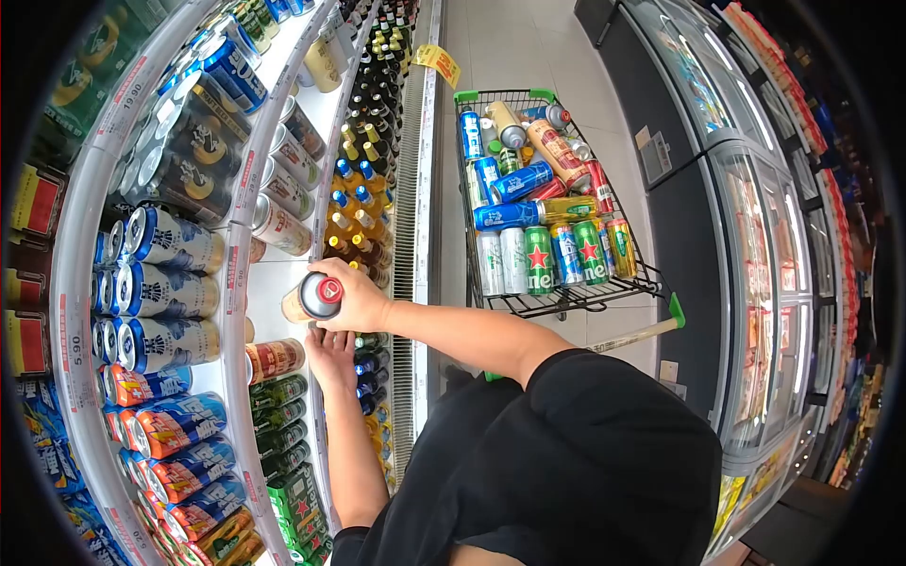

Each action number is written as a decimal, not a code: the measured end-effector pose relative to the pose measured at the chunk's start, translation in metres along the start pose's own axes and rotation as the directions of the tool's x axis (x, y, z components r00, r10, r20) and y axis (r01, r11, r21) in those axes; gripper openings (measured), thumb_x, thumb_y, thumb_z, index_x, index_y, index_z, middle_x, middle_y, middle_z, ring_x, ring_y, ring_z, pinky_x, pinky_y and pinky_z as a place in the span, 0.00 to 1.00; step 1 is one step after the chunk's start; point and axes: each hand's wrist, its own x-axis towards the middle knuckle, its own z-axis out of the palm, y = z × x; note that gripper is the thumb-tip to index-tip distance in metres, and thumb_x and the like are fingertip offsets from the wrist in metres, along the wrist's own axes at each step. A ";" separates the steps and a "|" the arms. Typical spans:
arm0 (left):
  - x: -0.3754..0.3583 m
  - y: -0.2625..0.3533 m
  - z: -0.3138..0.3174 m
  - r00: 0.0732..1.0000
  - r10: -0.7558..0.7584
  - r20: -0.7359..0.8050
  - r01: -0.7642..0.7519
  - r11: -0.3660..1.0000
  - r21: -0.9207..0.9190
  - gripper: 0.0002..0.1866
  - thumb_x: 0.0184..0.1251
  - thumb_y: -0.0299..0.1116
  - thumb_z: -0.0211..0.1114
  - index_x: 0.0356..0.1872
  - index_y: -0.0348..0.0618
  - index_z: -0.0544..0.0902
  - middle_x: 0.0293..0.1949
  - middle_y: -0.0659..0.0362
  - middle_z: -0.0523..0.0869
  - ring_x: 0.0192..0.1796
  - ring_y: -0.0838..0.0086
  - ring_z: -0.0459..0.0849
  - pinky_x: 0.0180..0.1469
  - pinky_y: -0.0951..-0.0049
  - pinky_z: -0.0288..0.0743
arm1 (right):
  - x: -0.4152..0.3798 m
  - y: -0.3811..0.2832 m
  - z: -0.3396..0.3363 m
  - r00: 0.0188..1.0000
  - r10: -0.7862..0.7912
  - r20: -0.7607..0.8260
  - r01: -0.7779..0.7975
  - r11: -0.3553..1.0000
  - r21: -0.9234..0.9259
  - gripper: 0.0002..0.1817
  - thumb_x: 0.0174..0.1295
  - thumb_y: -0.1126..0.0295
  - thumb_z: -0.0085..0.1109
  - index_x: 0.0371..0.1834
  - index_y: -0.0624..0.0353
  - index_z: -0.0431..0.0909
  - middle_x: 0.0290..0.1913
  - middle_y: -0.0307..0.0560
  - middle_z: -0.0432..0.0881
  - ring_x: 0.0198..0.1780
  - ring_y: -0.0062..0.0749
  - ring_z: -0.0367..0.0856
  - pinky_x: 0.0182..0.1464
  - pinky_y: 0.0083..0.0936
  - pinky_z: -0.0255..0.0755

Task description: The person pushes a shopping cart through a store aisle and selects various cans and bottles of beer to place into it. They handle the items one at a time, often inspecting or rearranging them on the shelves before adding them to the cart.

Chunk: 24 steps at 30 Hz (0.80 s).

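Note:
My right hand (357, 294) is wrapped round a large beige drink can (294, 304) with a dark top and a red tab, held in front of a white shelf (272, 325). Just below it, my left hand (332, 357) is open, palm turned up, its fingertips close to the can's lower side. A red-and-cream can (275, 360) stands on the shelf beside my left hand. Green cans (280, 412) line the shelf farther down, and printed pale cans (281, 224) stand above.
A wire shopping cart (566, 304) stands to the right, filled with drink cans, including a green star can (539, 259). Rows of bottles (366, 179) run behind the shelf. Blue-and-white cans (170, 291) fill the left shelf. Glass-doored freezers (755, 236) line the far right.

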 end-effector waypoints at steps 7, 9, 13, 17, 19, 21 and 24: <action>-0.025 -0.055 0.113 0.981 -0.063 0.181 0.128 0.920 -0.371 0.41 0.71 0.64 0.64 0.73 0.43 0.71 0.67 0.51 0.80 0.67 0.57 0.81 0.75 0.53 0.71 | -0.075 -0.024 -0.093 0.989 0.094 -0.117 -0.089 0.995 0.049 0.52 0.36 0.71 0.88 0.69 0.55 0.68 0.63 0.51 0.77 0.66 0.45 0.78 0.70 0.39 0.72; -0.011 -0.086 0.113 0.965 -0.158 0.208 0.233 0.879 -0.415 0.39 0.72 0.62 0.63 0.72 0.44 0.71 0.65 0.50 0.82 0.66 0.57 0.82 0.73 0.53 0.73 | -0.092 -0.023 -0.116 0.977 0.126 -0.174 -0.120 0.992 0.042 0.52 0.37 0.72 0.87 0.70 0.57 0.67 0.63 0.52 0.76 0.67 0.45 0.77 0.71 0.38 0.71; 0.004 -0.120 0.142 0.931 -0.280 0.234 0.348 0.876 -0.333 0.33 0.76 0.56 0.63 0.70 0.42 0.72 0.63 0.50 0.83 0.63 0.55 0.83 0.71 0.49 0.75 | -0.121 -0.009 -0.170 0.957 0.248 -0.147 -0.236 0.967 0.093 0.49 0.44 0.75 0.84 0.72 0.61 0.65 0.65 0.52 0.76 0.66 0.38 0.78 0.69 0.36 0.73; 0.008 -0.142 0.176 0.940 -0.278 0.199 0.306 0.944 -0.124 0.31 0.74 0.48 0.68 0.68 0.39 0.71 0.58 0.51 0.85 0.61 0.59 0.85 0.68 0.53 0.78 | -0.142 -0.016 -0.226 0.867 0.493 -0.070 -0.488 0.869 0.081 0.48 0.46 0.69 0.83 0.72 0.64 0.68 0.64 0.55 0.78 0.66 0.40 0.79 0.67 0.37 0.75; 0.013 -0.152 0.190 0.944 -0.273 0.185 0.264 0.962 0.073 0.30 0.72 0.46 0.71 0.65 0.39 0.72 0.53 0.54 0.86 0.54 0.64 0.88 0.58 0.60 0.84 | -0.141 -0.024 -0.245 0.851 0.524 -0.025 -0.524 0.846 -0.096 0.50 0.46 0.68 0.82 0.75 0.65 0.67 0.66 0.58 0.77 0.67 0.43 0.79 0.68 0.36 0.75; 0.004 -0.157 0.210 0.955 -0.219 0.202 0.172 0.959 0.227 0.27 0.72 0.43 0.70 0.63 0.37 0.73 0.51 0.54 0.88 0.49 0.66 0.90 0.53 0.64 0.86 | -0.143 -0.021 -0.255 0.861 0.507 -0.026 -0.499 0.835 -0.232 0.52 0.47 0.70 0.82 0.78 0.65 0.63 0.68 0.58 0.76 0.66 0.42 0.80 0.68 0.34 0.74; 0.001 -0.165 0.236 0.945 -0.162 0.283 0.029 0.906 0.423 0.29 0.68 0.43 0.72 0.61 0.33 0.74 0.50 0.50 0.88 0.48 0.65 0.90 0.51 0.66 0.85 | -0.142 -0.028 -0.258 0.804 0.593 -0.049 -0.562 0.730 -0.390 0.61 0.43 0.62 0.85 0.80 0.67 0.57 0.71 0.66 0.72 0.70 0.51 0.77 0.70 0.38 0.73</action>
